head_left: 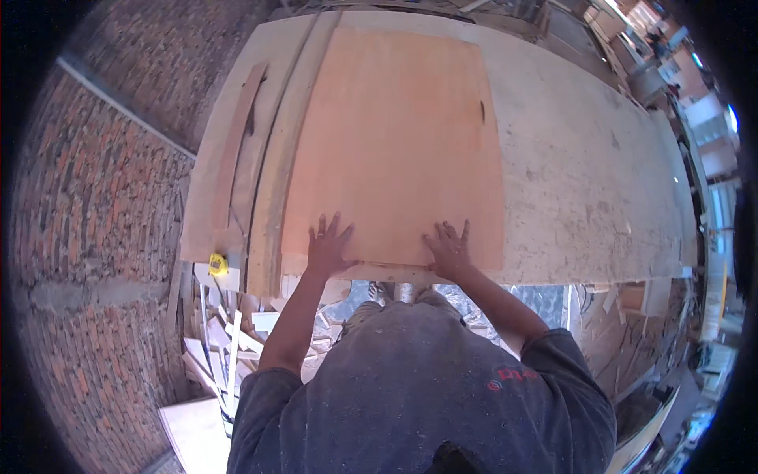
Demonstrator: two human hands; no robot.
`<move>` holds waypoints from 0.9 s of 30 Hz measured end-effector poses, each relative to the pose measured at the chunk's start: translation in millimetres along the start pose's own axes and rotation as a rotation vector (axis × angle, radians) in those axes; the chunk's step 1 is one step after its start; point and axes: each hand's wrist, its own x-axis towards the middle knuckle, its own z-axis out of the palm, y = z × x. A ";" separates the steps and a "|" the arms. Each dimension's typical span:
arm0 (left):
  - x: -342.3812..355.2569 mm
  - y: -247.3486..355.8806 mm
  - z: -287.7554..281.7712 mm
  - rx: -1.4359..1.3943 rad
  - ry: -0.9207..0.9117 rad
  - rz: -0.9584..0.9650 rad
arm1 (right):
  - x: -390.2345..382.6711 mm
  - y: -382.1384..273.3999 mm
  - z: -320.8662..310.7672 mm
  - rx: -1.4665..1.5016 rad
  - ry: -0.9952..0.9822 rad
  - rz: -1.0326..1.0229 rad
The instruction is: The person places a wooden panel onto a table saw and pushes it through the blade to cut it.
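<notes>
Left hand (328,249) and right hand (448,251) splayed flat, gripping nothing, on smooth orange-tan sheet (399,142); long wooden strip (280,162) left of both.

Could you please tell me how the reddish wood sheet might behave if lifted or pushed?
The sheet looks thin, so it may flex when lifted by one edge. Lying flat on the pale board, it would probably slide rather than tip.

One orange wood sheet (403,150) lies on one table (588,174), with two hands (327,251) on its near end and one yellow tape measure (218,265) to its left.
</notes>
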 end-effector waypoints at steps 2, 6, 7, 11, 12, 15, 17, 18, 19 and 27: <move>2.0 4.2 -3.5 0.022 -0.018 0.015 | -0.1 3.8 1.3 0.015 -0.007 0.016; 9.6 2.4 -1.3 0.027 -0.039 -0.029 | 11.4 8.9 0.3 -0.021 -0.005 -0.047; 12.5 -0.4 0.5 0.019 -0.046 -0.017 | 14.8 8.6 -2.6 -0.026 -0.020 -0.057; 30.6 -4.6 -1.5 0.012 0.016 -0.003 | 31.2 14.6 -10.0 -0.025 -0.048 -0.044; 37.1 -3.5 -4.2 0.006 0.009 -0.007 | 33.8 18.1 -10.1 -0.045 -0.053 -0.039; 54.8 -6.0 -10.7 0.016 0.001 -0.021 | 53.6 25.8 -15.5 -0.080 -0.062 -0.040; 68.1 -10.0 -13.0 0.015 -0.009 -0.028 | 63.9 30.5 -19.7 -0.092 -0.080 -0.045; 75.6 -10.5 -13.8 0.016 -0.013 -0.034 | 69.0 33.9 -21.9 -0.086 -0.071 -0.048; 82.1 -9.6 -16.8 0.017 -0.020 -0.033 | 74.4 37.5 -22.3 -0.078 -0.062 -0.050; 127.2 -13.1 -26.4 0.064 -0.022 -0.036 | 116.1 65.8 -23.2 -0.062 -0.031 -0.052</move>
